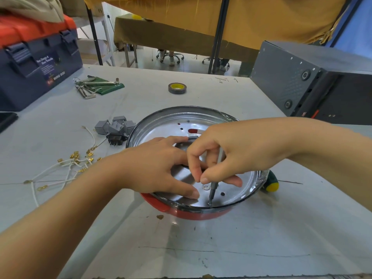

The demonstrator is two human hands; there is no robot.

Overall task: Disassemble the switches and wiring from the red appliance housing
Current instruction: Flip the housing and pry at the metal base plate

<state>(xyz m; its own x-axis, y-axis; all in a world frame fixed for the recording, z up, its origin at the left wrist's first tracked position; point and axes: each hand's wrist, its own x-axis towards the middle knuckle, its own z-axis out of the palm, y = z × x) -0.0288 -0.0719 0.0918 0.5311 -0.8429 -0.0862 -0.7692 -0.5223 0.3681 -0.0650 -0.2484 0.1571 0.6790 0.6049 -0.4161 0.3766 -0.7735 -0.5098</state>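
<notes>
A person works over the red appliance housing point(182, 213), which sits at the centre of the grey table point(221, 248) with its shiny metal plate point(181, 178) facing up. The right hand point(225, 150) pinches a slim screwdriver point(213, 186) between curled fingers, its tip set on a screw point(209, 203) at the plate's 6 o'clock edge. The left hand point(161, 168) lies spread flat on the plate, fingers straight, its grip holding nothing; thumb and forearm cover much of the plate's left half.

At 9 o'clock from the housing, loose white wires with brass terminals point(74, 166) lie scattered on the table. At 10 o'clock, just beside the rim, sit grey switches point(114, 126) and a black power socket point(115, 138). Farther off at 11 o'clock lie hex keys on a green pouch point(96, 85), with a blue and orange toolbox point(34, 63) beyond. A tape roll point(177, 88) rests at 12 o'clock, a dark grey box point(314, 81) at 2 o'clock. A green and yellow tool handle point(271, 183) pokes out behind the rim at 3 o'clock.
</notes>
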